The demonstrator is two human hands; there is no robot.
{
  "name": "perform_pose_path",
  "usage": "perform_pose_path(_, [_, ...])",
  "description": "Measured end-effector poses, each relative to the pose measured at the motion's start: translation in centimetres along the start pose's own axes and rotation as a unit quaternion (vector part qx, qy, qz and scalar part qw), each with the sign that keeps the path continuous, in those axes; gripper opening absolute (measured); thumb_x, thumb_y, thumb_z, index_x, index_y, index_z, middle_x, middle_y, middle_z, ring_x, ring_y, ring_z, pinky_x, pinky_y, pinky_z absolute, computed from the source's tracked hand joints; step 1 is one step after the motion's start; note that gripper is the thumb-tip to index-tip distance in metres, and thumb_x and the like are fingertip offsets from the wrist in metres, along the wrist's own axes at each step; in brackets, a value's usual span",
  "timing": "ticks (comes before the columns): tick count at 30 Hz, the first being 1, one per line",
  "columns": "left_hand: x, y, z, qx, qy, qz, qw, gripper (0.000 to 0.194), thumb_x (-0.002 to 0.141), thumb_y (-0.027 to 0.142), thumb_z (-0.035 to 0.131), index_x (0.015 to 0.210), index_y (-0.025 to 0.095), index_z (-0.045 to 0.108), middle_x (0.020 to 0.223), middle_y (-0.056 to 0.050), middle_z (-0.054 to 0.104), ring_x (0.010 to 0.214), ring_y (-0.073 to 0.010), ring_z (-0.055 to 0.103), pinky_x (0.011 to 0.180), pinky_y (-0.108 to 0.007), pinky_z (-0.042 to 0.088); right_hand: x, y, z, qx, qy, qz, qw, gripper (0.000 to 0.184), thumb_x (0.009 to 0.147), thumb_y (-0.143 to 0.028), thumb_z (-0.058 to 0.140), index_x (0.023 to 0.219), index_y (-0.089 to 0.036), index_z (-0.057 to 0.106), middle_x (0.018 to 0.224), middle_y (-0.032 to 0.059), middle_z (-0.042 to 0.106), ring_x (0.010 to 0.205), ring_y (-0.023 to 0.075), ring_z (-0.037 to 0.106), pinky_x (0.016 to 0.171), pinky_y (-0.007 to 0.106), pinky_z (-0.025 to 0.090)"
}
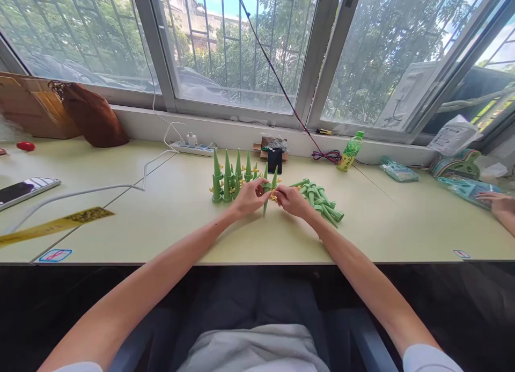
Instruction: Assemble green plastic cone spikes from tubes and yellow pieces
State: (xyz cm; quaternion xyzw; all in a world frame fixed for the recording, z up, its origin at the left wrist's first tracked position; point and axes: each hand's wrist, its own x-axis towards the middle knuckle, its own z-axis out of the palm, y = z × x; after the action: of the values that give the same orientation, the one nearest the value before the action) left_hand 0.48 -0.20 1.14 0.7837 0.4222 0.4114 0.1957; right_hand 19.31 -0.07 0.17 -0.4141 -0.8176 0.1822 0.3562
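My left hand (251, 196) pinches a green pointed plastic piece (265, 205), its tip pointing down toward the table. Close beside it, my right hand (292, 199) has its fingers pressed together at a small yellow piece (273, 196), partly hidden by the fingertips. Left of my hands, several green cone-topped pieces (217, 189) stand upright in rows, with yellow bits sticking out at their sides. A loose pile of similar green pieces (322, 203) lies to the right, just past my right hand.
A black phone (274, 160) leans at the back near a small box. Farther right stand a green-capped bottle (351, 152) and bagged items (398, 169). Another person's hand (499, 201) rests at the right edge. A white cable (120, 187) and yellow strip (60, 225) lie left.
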Motion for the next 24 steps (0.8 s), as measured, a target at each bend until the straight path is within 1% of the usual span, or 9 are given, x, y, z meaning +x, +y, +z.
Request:
perform_pose_path(4, [0.01, 0.07, -0.04, -0.008, -0.005, 0.001, 1.000, 0.035, 0.081, 0.039, 0.063, 0.108, 0.017, 0.062, 0.069, 0.001, 0.063, 0.054, -0.0119, 0.054, 0.056, -0.024, 0.042, -0.04, -0.24, -0.04, -0.001, -0.002, 0.009, 1.000, 0.032, 0.096, -0.025, 0.042, 0.065, -0.020, 0.046, 0.055, -0.0013, 0.054, 0.054, 0.0120, 0.047, 0.062, 0.024, 0.034])
perform_pose_path(9, [0.03, 0.15, -0.04, -0.006, -0.005, 0.006, 1.000, 0.034, 0.081, 0.038, 0.062, 0.108, 0.017, 0.062, 0.070, 0.000, 0.063, 0.054, -0.0116, 0.054, 0.055, -0.023, 0.041, 0.09, -0.06, 0.08, -0.016, 0.007, 0.004, 1.000, 0.033, 0.096, -0.029, 0.040, 0.064, -0.020, 0.044, 0.056, -0.0012, 0.051, 0.056, 0.0123, 0.044, 0.060, 0.025, 0.032])
perform_pose_path(15, [-0.04, 0.19, -0.02, -0.006, -0.006, 0.015, 1.000, 0.035, 0.082, 0.038, 0.062, 0.110, 0.017, 0.061, 0.070, 0.001, 0.063, 0.053, -0.0108, 0.053, 0.055, -0.023, 0.041, 0.11, -0.11, -0.03, 0.009, 0.003, 0.021, 1.000, 0.037, 0.097, -0.034, 0.038, 0.064, -0.020, 0.045, 0.053, -0.0011, 0.050, 0.054, 0.0125, 0.045, 0.059, 0.026, 0.033])
perform_pose_path(19, [-0.06, 0.26, -0.04, 0.002, 0.001, 0.024, 1.000, 0.033, 0.082, 0.036, 0.062, 0.109, 0.017, 0.061, 0.068, 0.002, 0.062, 0.053, -0.0104, 0.052, 0.055, -0.023, 0.040, 0.08, -0.17, 0.03, 0.061, -0.005, 0.041, 0.997, 0.040, 0.098, -0.039, 0.037, 0.063, -0.021, 0.045, 0.049, -0.0020, 0.049, 0.047, 0.0113, 0.044, 0.053, 0.025, 0.034])
perform_pose_path(21, [-0.06, 0.33, -0.06, 0.006, 0.005, 0.031, 0.999, 0.032, 0.082, 0.035, 0.062, 0.108, 0.017, 0.061, 0.067, 0.002, 0.061, 0.052, -0.0103, 0.051, 0.055, -0.023, 0.040, 0.11, -0.12, 0.16, 0.109, -0.012, 0.059, 0.992, 0.042, 0.098, -0.044, 0.039, 0.064, -0.021, 0.046, 0.046, -0.0032, 0.047, 0.041, 0.0104, 0.042, 0.048, 0.025, 0.033])
perform_pose_path(24, [-0.09, 0.50, -0.13, 0.008, 0.005, 0.045, 0.999, 0.030, 0.083, 0.034, 0.061, 0.108, 0.017, 0.060, 0.067, 0.003, 0.061, 0.051, -0.0098, 0.051, 0.055, -0.023, 0.040, 0.15, -0.07, 0.31, 0.220, -0.037, 0.094, 0.970, 0.045, 0.095, -0.056, 0.043, 0.067, -0.021, 0.046, 0.042, -0.0062, 0.040, 0.034, 0.0091, 0.035, 0.039, 0.024, 0.028])
